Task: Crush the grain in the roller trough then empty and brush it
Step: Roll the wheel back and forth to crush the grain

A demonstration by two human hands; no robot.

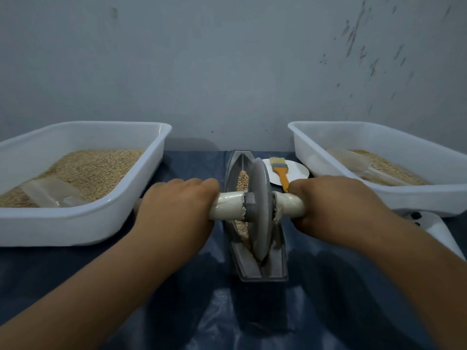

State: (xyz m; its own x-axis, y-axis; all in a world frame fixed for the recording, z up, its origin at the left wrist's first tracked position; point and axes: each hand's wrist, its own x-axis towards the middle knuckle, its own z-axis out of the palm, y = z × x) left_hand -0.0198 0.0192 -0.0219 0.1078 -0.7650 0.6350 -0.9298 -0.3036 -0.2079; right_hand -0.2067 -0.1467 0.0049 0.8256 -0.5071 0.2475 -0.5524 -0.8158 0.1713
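A grey boat-shaped metal trough [246,266] lies lengthwise in the middle of the table. Tan grain [243,179] sits in its groove. A grey roller wheel [260,208] stands upright in the trough, near its middle. A pale wrapped axle handle [228,207] sticks out on each side of the wheel. My left hand [174,210] grips the left handle. My right hand [333,202] grips the right handle. An orange-handled brush [279,171] lies on a white plate [298,170] behind the wheel.
A white tub [83,223] of grain with a clear scoop [50,192] stands at the left. A second white tub [417,198] with grain and a clear scoop [351,161] stands at the right. A dark blue sheet [328,286] covers the table. A grey wall rises close behind.
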